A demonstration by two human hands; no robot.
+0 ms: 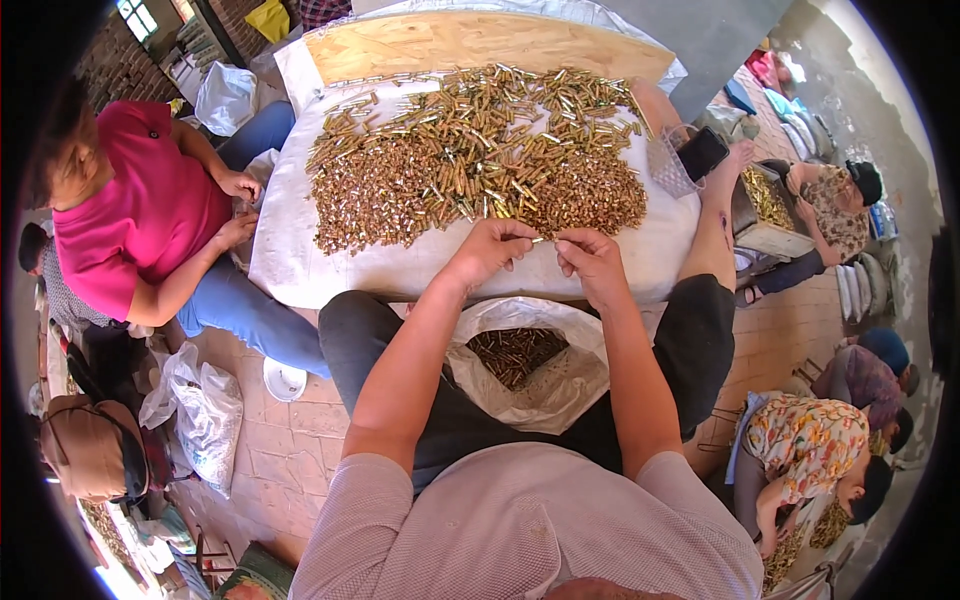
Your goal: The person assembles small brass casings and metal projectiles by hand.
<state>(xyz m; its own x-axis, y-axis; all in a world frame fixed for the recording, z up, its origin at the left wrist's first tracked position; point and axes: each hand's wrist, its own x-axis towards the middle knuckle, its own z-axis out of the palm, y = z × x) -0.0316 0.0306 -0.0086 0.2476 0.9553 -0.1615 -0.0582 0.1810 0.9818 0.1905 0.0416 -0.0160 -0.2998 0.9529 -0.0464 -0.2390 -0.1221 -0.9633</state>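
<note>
Over the near edge of the table, my left hand [493, 247] pinches one end of a small brass-coloured metal piece [538, 239]. At its other end are the closed fingertips of my right hand [590, 262]. Just beyond my hands spreads a heap of longer, slim brass-coloured metal pieces [480, 130]. Two nearer piles of short copper-coloured pieces, one on the left [370, 195] and one on the right [600, 190], flank it. Below my forearms, an open white woven sack [470, 385] between my legs holds many thin, dark copper-coloured pieces [517, 355].
A white cloth [290, 230] covers the table, with a wooden board [480, 45] along its far side. At left sits a person in a pink top [150, 210]. A phone [703, 153] lies by a mesh basket [672, 165] at right. Other people work around.
</note>
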